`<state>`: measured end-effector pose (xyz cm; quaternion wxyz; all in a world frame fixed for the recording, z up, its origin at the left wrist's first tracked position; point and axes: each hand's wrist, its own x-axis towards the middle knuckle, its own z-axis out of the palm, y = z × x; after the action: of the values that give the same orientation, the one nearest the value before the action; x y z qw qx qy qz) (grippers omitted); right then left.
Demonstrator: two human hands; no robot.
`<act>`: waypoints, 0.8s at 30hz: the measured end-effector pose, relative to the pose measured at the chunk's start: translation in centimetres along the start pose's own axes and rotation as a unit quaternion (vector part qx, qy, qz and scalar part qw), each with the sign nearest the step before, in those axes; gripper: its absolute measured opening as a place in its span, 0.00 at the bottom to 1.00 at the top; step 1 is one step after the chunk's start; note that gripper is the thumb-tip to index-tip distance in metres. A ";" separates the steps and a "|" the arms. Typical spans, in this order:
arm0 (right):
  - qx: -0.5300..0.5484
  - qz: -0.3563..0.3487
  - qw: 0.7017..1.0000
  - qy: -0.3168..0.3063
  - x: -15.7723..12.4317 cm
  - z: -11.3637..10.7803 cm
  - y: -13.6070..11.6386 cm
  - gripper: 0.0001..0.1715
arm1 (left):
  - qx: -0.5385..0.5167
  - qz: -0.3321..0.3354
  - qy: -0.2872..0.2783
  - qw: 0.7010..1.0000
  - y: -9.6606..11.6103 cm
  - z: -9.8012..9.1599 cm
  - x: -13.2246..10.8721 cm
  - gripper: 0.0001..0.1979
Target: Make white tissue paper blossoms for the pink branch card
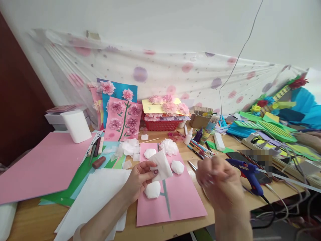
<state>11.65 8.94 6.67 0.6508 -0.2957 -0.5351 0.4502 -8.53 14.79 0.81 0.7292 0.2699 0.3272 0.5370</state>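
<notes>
My left hand [144,175] pinches a folded white tissue square [162,164] above a pink sheet [180,197]. On that sheet are a painted grey-green stem [166,197], several white paper pads, one of them [152,190] just below my left hand, and a fluffy white paper flower [169,147] at the top. My right hand [218,174] is raised to the right of the sheet, fingers curled together and blurred; what they hold, if anything, cannot be made out. Behind it, partly covered, are scissors [192,165] on the table.
A blue glue gun [247,172] with its cord lies right of my right hand. White tissue squares [129,147], white sheets [100,194] and pink card [42,164] lie left. A red basket [162,126] stands behind. Another person's hand [309,139] shows at far right.
</notes>
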 end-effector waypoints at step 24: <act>-0.084 0.256 0.961 -0.060 1.6 0.8 6.6 0.18 | 0.231 0.083 -0.018 0.969 0.5 0.8 -1.1 0.36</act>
<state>9.12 13.08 1.85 0.4531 -0.4495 -0.5153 0.5720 -8.40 13.85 1.88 0.6057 0.4666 0.4056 0.5008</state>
